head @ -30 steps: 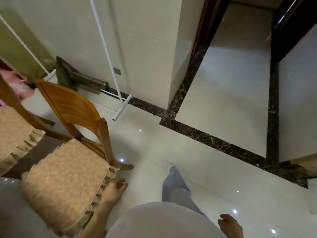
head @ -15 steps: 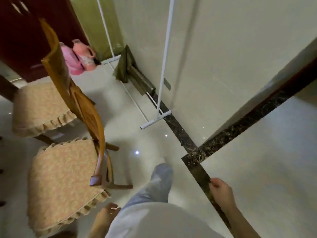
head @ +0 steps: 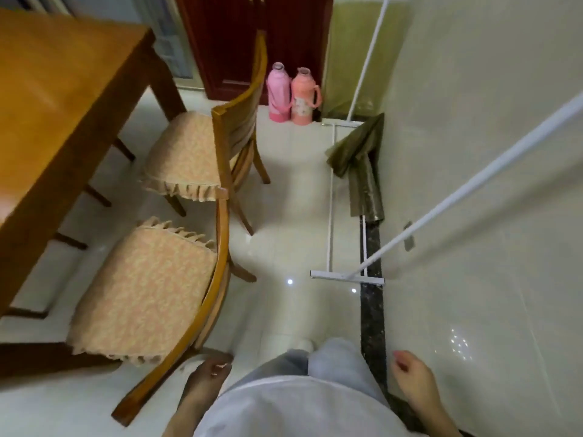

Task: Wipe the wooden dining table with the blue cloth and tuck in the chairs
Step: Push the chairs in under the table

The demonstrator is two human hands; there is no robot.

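Observation:
The wooden dining table point(head: 60, 99) fills the upper left. Two wooden chairs with beige frilled cushions stand pulled out from it: the near chair point(head: 151, 285) at lower left and the far chair point(head: 202, 152) behind it. My left hand point(head: 208, 376) hangs low beside the near chair's back leg with loosely curled fingers and holds nothing. My right hand point(head: 413, 380) hangs at the lower right near the wall, fingers loosely curled and empty. No blue cloth is in view.
A white drying-rack frame point(head: 347, 275) and a folded olive cloth point(head: 359, 159) lie along the tiled wall on the right. Two pink thermos flasks point(head: 291, 93) stand by a dark red door point(head: 252, 42). A strip of white floor runs between chairs and wall.
The view has swung left, bringing the table and both chairs into sight. Both hands stay low and empty at my sides.

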